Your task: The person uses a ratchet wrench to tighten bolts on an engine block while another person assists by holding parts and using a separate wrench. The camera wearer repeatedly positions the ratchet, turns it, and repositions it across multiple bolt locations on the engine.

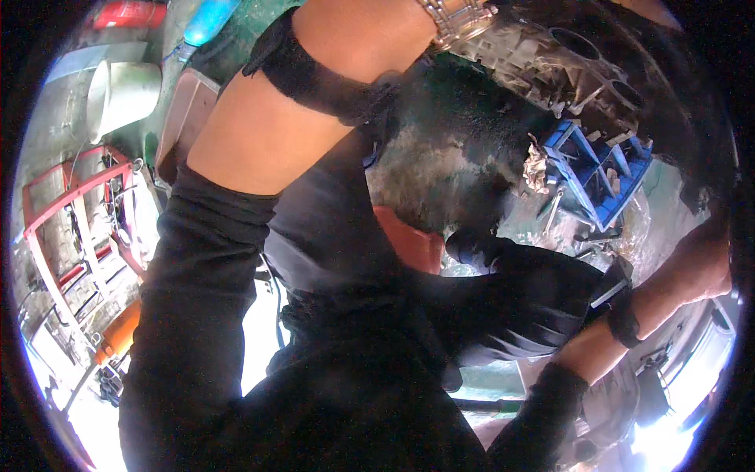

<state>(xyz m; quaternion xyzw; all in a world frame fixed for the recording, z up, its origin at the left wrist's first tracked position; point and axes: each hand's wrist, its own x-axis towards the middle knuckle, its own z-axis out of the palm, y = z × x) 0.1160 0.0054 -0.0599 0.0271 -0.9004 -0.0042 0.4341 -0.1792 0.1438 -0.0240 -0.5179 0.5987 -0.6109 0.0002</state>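
Note:
My left forearm reaches up across the top of the view, with a black strap on it and a metal-band watch (460,20) at the wrist. The left hand itself lies beyond the upper edge. Beside that wrist is a greasy metal engine block (543,67) with round bores. At the right rim my right hand (710,263) shows only in part, near a large dark surface (692,102). Its fingers are lost at the dark edge, so what they touch is hidden. A patch of skin (654,11) shows at the top right; whose it is I cannot tell.
A blue divided crate (599,177) stands on the stained floor, with crumpled paper (535,167) beside it. A reddish box-like thing (413,240) is by my bent leg. To the left are a red metal frame (75,193), a white drum-like container (130,101) and a blue cylinder (208,22).

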